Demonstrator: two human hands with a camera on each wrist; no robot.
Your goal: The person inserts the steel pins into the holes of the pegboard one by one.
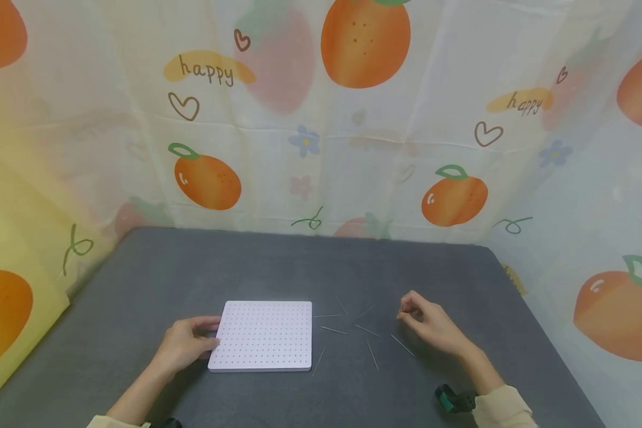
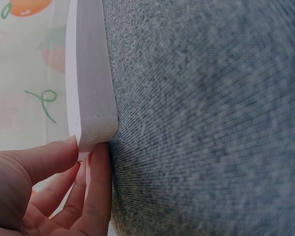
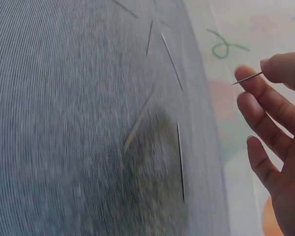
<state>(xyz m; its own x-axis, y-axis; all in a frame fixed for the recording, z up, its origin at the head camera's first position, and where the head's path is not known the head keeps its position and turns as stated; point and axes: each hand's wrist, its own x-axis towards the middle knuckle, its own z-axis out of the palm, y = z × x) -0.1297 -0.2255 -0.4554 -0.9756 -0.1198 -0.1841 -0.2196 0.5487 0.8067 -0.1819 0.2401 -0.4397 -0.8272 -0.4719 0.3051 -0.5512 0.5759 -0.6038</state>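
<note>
A white square board (image 1: 261, 336) with rows of small holes lies flat on the dark table. My left hand (image 1: 181, 346) grips its left edge; in the left wrist view the thumb and fingers pinch the thick white rim (image 2: 93, 73) near a corner. To the right of the scattered needles, my right hand (image 1: 434, 326) is raised over the table. Between thumb and forefinger it pinches a thin metal needle (image 3: 247, 78), whose tip points away from the hand. The other fingers are loosely bent. Nearest to this hand on the table is a loose needle (image 1: 403, 345).
Several more needles, among them one by the board (image 1: 334, 330) and one farther front (image 1: 373, 355), lie spread over the grey table (image 1: 278, 255) right of the board. A curtain (image 1: 353, 166) with printed fruit hangs behind and beside the table.
</note>
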